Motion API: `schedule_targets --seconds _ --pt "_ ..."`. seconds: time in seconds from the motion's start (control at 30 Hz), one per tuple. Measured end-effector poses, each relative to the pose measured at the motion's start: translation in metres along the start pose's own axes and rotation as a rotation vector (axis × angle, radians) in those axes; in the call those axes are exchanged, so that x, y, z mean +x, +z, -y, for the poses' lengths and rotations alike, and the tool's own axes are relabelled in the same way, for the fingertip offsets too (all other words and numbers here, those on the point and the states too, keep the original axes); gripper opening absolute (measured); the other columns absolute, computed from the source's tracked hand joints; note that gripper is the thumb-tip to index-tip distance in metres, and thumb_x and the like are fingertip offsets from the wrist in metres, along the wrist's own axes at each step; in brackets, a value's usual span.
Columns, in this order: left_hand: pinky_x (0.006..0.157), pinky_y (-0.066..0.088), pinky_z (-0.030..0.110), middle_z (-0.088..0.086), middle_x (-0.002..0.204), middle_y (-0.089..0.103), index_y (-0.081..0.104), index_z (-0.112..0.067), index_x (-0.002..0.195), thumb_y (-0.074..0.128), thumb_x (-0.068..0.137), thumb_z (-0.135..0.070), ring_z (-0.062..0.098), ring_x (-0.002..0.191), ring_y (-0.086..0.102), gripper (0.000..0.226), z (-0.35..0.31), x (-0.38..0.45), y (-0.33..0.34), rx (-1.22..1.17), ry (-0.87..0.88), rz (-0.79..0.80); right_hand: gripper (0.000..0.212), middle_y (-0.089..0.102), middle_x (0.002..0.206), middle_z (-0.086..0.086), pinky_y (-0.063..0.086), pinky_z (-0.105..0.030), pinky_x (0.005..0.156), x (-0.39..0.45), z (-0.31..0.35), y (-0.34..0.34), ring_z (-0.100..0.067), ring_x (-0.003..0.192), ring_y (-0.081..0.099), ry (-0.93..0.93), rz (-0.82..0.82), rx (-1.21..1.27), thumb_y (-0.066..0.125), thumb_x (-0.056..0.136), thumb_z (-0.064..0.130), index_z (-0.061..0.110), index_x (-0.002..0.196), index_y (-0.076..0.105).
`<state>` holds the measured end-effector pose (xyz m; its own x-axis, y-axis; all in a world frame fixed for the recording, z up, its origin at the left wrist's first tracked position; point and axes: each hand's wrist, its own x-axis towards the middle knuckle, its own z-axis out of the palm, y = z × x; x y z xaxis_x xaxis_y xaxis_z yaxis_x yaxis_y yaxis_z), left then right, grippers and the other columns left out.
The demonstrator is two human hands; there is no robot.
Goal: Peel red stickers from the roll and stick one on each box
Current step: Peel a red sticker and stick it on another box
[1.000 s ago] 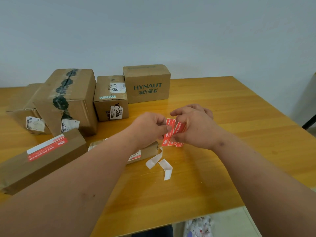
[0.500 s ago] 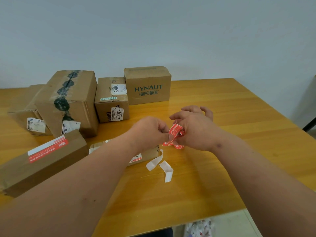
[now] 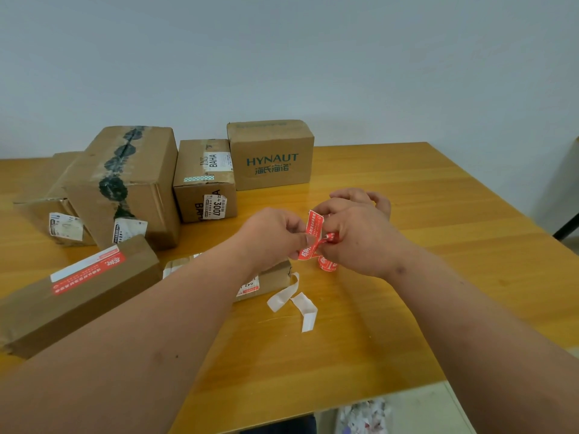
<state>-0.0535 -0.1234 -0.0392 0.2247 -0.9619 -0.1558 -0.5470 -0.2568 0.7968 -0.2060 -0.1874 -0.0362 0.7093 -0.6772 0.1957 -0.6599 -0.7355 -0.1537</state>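
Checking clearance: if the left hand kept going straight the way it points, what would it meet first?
Probably the right hand, just beyond the red sticker both hands pinch; depth is unclear.

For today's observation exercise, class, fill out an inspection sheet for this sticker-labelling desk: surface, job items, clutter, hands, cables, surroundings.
Surface: wooden table, bare on its right side.
Job's things: red sticker partly peeled from the sticker roll; long flat box already carries a red sticker; HYNAUT box, BAHA box and taped box show none; low box is partly hidden by the left arm.
Clutter: white backing strip loose on the table.
Hands: left hand pinches the sticker; right hand holds the roll.
Cables: nothing seen.
Surroundings: plain wall behind.
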Motion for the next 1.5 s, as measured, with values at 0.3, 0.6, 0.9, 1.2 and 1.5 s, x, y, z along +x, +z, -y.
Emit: schedule_targets --seconds 0.3,0.6,0.9,1.2,1.5 --pt "0.072 0.053 0.026 0.005 0.080 0.073 0.069 -0.007 0.089 0.068 0.089 -0.019 0.010 0.068 0.065 0.012 0.000 0.001 -0.003 -0.076 0.020 -0.037 0.013 0.051 0.119 0.025 0.006 -0.045 0.109 0.000 0.001 -0.002 -0.006 0.130 0.025 0.038 0.046 -0.013 0.070 0.074 0.052 0.040 0.078 0.071" --pt "0.062 0.048 0.023 0.000 0.074 0.069 0.067 -0.012 0.087 0.063 0.093 -0.024 0.007 0.065 0.064 0.014 0.003 0.004 0.000 -0.066 0.001 -0.174 0.009 0.051 0.128 0.028 0.006 -0.045 0.109 -0.003 -0.001 0.002 -0.005 0.134 0.023 0.025 0.032 -0.009 0.072 0.078 0.043 0.035 0.075 0.073" --pt "0.073 0.049 0.025 0.005 0.078 0.074 0.071 -0.011 0.088 0.064 0.093 -0.025 0.011 0.071 0.067 0.017 0.006 -0.007 -0.017 -0.230 -0.026 -0.149 0.038 0.039 0.138 0.023 0.005 -0.041 0.107 -0.008 0.004 -0.007 -0.009 0.134 0.016 0.068 -0.003 0.083 0.067 0.065 0.069 0.039 0.088 0.069" --pt "0.067 0.043 0.021 0.000 0.074 0.074 0.073 -0.010 0.088 0.065 0.091 -0.021 0.007 0.067 0.066 0.014 0.004 -0.039 -0.029 -0.162 -0.012 0.021 0.015 0.063 0.086 0.017 0.046 -0.042 0.089 -0.001 0.032 -0.021 -0.004 0.087 0.058 0.159 -0.122 0.534 0.059 0.090 0.036 0.031 0.076 0.064" --pt "0.076 0.048 0.026 -0.001 0.072 0.073 0.073 -0.011 0.084 0.066 0.090 -0.017 0.007 0.066 0.065 0.011 0.018 -0.059 -0.043 -0.281 0.023 0.070 0.013 0.063 0.069 0.008 0.041 -0.019 0.052 -0.009 0.059 -0.019 -0.002 0.055 0.048 0.151 0.022 0.587 0.064 0.083 0.024 0.018 0.072 0.066"
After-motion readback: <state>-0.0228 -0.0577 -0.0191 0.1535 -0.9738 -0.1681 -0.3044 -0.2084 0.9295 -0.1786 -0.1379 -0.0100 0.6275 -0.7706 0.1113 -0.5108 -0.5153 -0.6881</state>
